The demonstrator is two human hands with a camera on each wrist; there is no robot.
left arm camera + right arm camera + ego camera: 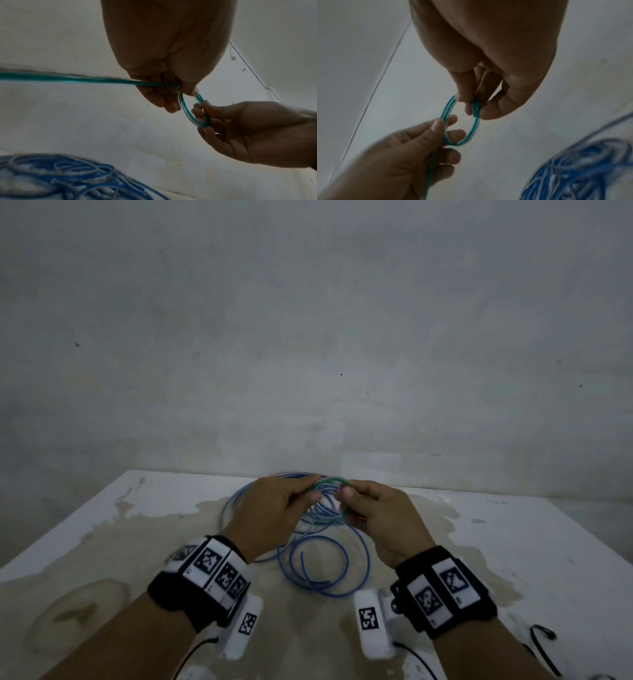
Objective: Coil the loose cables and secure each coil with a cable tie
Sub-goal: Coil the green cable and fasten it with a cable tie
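A thin green cable is wound into a small coil [334,481], held above the table between both hands. My left hand [310,495] pinches the coil's left side between thumb and fingers. My right hand [346,497] pinches its right side. In the left wrist view the left hand [185,89] grips the coil [185,111] at the top, and the green tail [68,79] runs off to the left. In the right wrist view the right hand [474,106] pinches several green turns [447,108]. Loose blue cable [368,556] lies in wide loops on the table under the hands.
The white table [102,542] is stained brown around the blue cable [77,175] and ends at a bare grey wall. A black cord [541,635] from the wrist gear lies at the near right edge.
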